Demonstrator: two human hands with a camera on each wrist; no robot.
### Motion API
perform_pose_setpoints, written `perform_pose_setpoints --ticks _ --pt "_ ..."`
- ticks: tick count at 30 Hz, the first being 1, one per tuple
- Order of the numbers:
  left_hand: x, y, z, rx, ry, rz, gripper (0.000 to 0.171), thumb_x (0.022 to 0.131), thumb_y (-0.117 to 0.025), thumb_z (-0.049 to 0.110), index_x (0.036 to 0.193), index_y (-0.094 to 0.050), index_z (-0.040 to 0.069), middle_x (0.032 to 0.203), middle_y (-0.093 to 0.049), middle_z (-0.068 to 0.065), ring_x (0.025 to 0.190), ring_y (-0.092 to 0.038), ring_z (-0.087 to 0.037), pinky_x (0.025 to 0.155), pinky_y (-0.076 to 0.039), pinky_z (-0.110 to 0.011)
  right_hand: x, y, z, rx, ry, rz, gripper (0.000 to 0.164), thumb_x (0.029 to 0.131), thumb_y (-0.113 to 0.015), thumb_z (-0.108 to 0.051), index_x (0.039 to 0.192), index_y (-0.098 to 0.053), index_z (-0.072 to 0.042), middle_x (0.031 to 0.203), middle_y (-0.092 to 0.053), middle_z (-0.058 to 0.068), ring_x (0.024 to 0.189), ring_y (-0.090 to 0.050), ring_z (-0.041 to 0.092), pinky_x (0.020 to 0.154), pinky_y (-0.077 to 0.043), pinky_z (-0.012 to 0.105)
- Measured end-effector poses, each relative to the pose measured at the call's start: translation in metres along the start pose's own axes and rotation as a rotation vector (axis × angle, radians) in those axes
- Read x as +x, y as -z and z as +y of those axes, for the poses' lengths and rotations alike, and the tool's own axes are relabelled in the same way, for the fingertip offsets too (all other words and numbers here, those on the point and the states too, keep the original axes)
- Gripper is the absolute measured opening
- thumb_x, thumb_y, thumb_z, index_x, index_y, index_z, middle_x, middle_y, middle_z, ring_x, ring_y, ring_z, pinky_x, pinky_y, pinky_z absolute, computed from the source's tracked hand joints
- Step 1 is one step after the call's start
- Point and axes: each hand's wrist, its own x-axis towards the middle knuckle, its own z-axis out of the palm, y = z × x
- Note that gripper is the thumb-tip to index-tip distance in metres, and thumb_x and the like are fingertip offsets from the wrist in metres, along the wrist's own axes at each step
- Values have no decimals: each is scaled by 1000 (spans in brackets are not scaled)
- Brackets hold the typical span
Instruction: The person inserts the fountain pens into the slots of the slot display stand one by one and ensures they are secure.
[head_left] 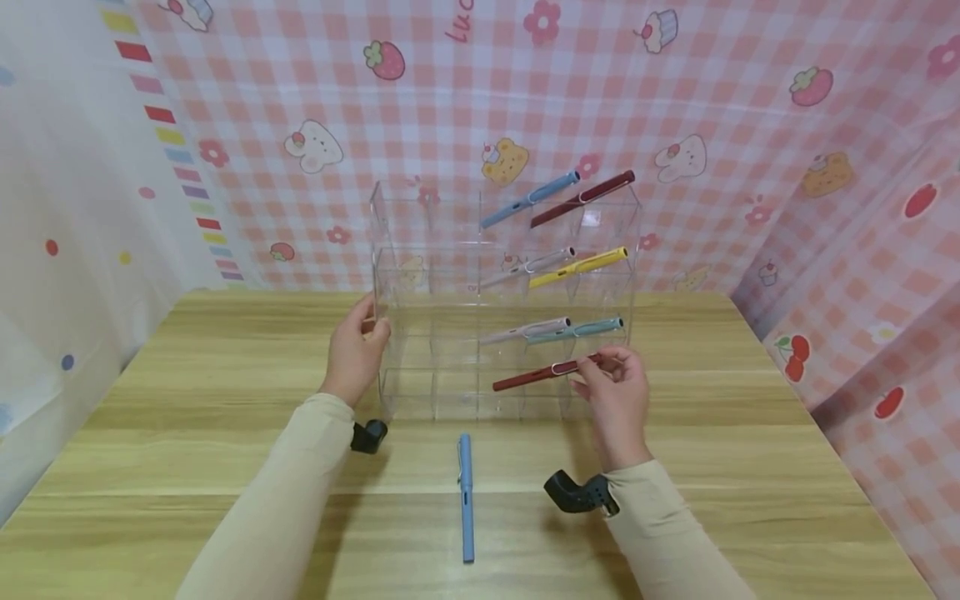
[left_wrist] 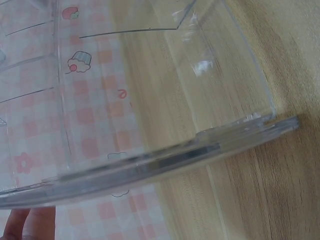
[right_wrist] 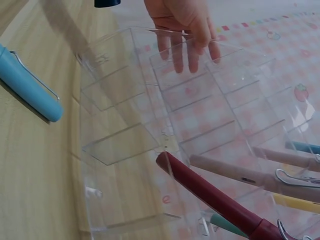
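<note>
A clear acrylic display rack (head_left: 455,392) with several compartments stands upright on the table. My left hand (head_left: 354,354) holds its left side, thumb near the front edge and fingers along the outer face; in the right wrist view, that hand (right_wrist: 185,20) shows its fingers through the plastic. My right hand (head_left: 618,396) pinches a dark red pen (head_left: 528,377) by its capped end, at the lowest row. The pen (right_wrist: 200,190) slants, its far end toward the compartments. A blue pen (head_left: 467,500) lies on the table in front of the rack.
Higher rows hold slanted pens: blue (head_left: 517,205) and dark red (head_left: 577,202) on top, pale grey (head_left: 540,262) and yellow (head_left: 581,267) below, then pale pink (head_left: 532,329) and teal (head_left: 581,330). A pink checked cloth (head_left: 450,108) hangs behind the wooden table (head_left: 225,400).
</note>
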Motion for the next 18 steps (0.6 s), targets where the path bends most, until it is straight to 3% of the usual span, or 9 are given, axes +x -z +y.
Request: perform_pose_setpoints --ticks 8,18 --pt "0 1 -1 -1 3 2 46 97 -44 14 143 -47 13 136 -52 -16 118 -51 -32 90 -49 -48 -4 -4 9 -76 7 -13 19 88 -61 7 97 -48 -4 87 -51 1 73 -62 3 63 -56 20" --pt "1 -1 0 -7 2 0 45 98 -45 13 142 -48 13 136 -53 -16 117 -51 -31 91 -48 -47 -10 -13 20 -78 66 -24 22 83 -59 13 91 -47 -3 86 -49 4 70 -60 5 61 -55 19"
